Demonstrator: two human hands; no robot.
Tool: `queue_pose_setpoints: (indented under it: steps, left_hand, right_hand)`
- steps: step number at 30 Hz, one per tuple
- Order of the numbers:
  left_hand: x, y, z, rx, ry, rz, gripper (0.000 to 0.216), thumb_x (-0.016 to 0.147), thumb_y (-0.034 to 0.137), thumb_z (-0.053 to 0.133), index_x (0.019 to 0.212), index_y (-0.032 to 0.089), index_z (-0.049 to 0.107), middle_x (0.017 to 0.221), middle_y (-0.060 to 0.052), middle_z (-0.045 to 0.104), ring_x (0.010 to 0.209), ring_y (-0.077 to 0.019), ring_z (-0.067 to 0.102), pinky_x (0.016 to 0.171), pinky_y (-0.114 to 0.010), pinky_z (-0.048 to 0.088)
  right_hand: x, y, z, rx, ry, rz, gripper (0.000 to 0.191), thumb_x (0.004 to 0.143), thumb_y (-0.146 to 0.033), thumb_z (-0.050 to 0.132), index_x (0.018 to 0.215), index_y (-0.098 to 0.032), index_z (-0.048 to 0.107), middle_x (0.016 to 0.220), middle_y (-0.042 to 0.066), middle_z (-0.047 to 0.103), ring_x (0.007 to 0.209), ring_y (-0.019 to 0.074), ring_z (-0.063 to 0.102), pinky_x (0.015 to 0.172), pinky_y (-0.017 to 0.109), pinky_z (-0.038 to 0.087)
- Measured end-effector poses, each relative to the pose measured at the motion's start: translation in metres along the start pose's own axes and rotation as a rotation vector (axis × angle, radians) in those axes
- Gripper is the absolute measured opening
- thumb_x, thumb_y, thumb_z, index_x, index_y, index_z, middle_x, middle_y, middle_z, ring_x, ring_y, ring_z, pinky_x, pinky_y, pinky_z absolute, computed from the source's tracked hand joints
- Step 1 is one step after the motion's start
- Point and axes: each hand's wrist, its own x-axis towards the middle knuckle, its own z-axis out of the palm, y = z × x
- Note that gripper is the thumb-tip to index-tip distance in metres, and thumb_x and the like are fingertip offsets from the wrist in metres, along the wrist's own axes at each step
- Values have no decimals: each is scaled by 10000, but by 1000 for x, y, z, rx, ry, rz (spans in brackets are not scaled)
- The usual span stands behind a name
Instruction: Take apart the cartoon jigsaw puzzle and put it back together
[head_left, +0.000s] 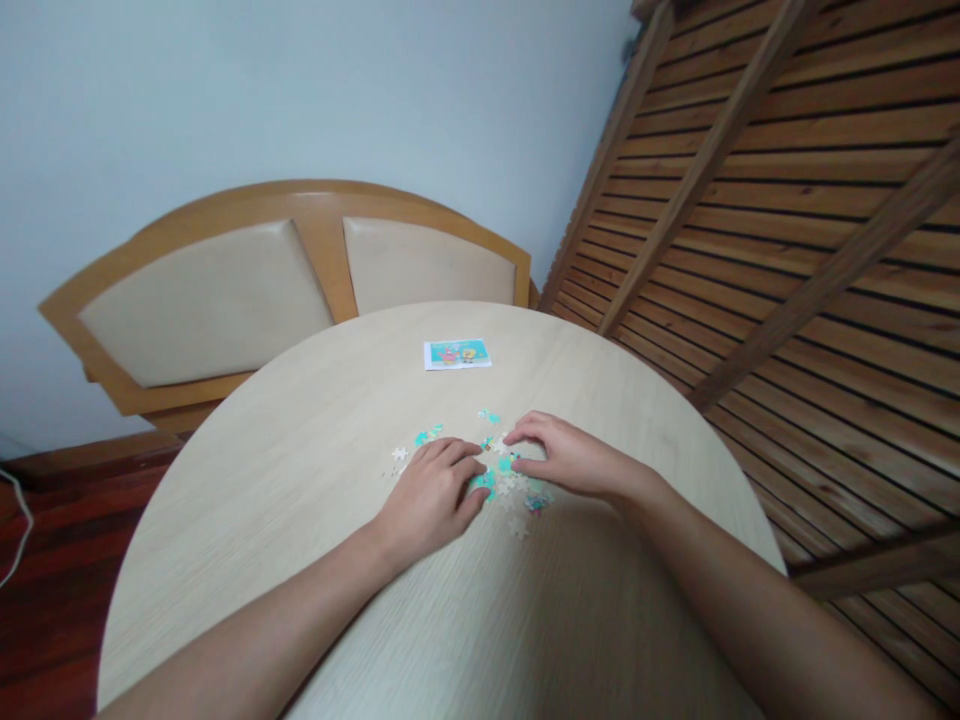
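Small jigsaw puzzle pieces lie loosely heaped in the middle of the table, some teal side up and some plain white side up. My left hand (433,495) rests palm down at the left of the heap, fingers stretched out and thumb apart; its tips are beside a teal puzzle piece (486,483). On the other side, my right hand (559,453) has its thumb and fingers apart. Its fingertips are at a white puzzle piece (499,445), its thumb close to another teal piece (505,464). Whatever lies beneath my palms is hidden.
A picture card (459,354) with cartoon figures on teal lies beyond the pieces. The round pale wooden table (315,420) has a padded wooden headboard (300,280) behind it. A slatted wooden panel (750,220) stands at the right. A white cable (22,520) hangs at far left.
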Motion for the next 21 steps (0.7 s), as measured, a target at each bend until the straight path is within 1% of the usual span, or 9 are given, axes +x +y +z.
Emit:
queue_pose_setpoints:
  steps: [3,5,6,8,11,12,14,17,21]
  left_hand:
    - [0,0,-1,-44,4,-22,77,915,205,661,988,190,682,1181,-81,704,1155,-287,609,1029,-471,472]
    - [1,0,-1,-75,-1,-35,95,906,182,658,999,198,670,1126,-73,711,1113,-277,619,1002,-452,481]
    - [1,0,-1,-86,-4,-42,119,899,172,658,1014,201,666,1091,-72,712,1086,-274,625,983,-443,487]
    - [1,-1,0,-104,-12,-51,166,886,161,660,1048,202,657,1044,-74,707,1050,-274,630,955,-435,494]
    - [1,-2,1,-149,-10,-52,213,889,149,651,1095,201,645,1075,-85,699,1066,-279,623,962,-443,488]
    - [1,-3,2,-174,-8,-50,229,890,136,644,1109,200,639,1095,-88,695,1076,-278,620,966,-444,486]
    - [0,-3,4,-224,-1,-49,255,882,96,626,1116,197,627,1107,-90,689,1076,-271,620,957,-434,491]
    - [-1,-3,6,-282,1,-46,249,875,55,598,1080,195,618,1060,-76,692,1030,-248,636,914,-397,507]
    - [-1,-3,6,-302,13,-39,223,887,44,567,1040,197,624,1018,-60,699,981,-224,652,880,-361,514]
  right_hand:
    - [1,-2,1,-9,-33,-35,155,875,-253,717,1008,-175,727,1049,79,701,1031,231,643,961,371,480]
    - [1,-4,0,-2,-62,-27,111,882,-228,702,978,-177,722,1016,67,713,995,221,652,941,360,485]
    - [2,-5,0,-2,-65,-12,127,879,-220,702,997,-176,720,1023,67,716,993,221,653,938,358,487]
    - [1,-6,1,-17,-52,12,231,870,-239,715,1092,-174,711,1088,80,706,1038,231,644,958,366,483]
    - [0,-6,3,-56,-34,4,359,859,-326,744,1189,-191,694,1163,93,658,1134,255,598,1014,390,457]
    - [0,-6,4,-62,-36,-6,346,859,-339,747,1171,-198,699,1157,90,649,1143,257,587,1021,392,450]
    - [-1,-6,6,-53,-43,-27,247,867,-325,737,1080,-203,707,1127,82,642,1137,250,580,1019,383,445]
    - [0,-8,6,-35,-53,-56,125,886,-295,712,961,-199,683,1074,69,654,1104,238,587,985,363,447]
    - [2,-12,4,-26,-81,-36,66,876,-233,703,918,-190,677,958,42,692,966,214,631,880,326,466]
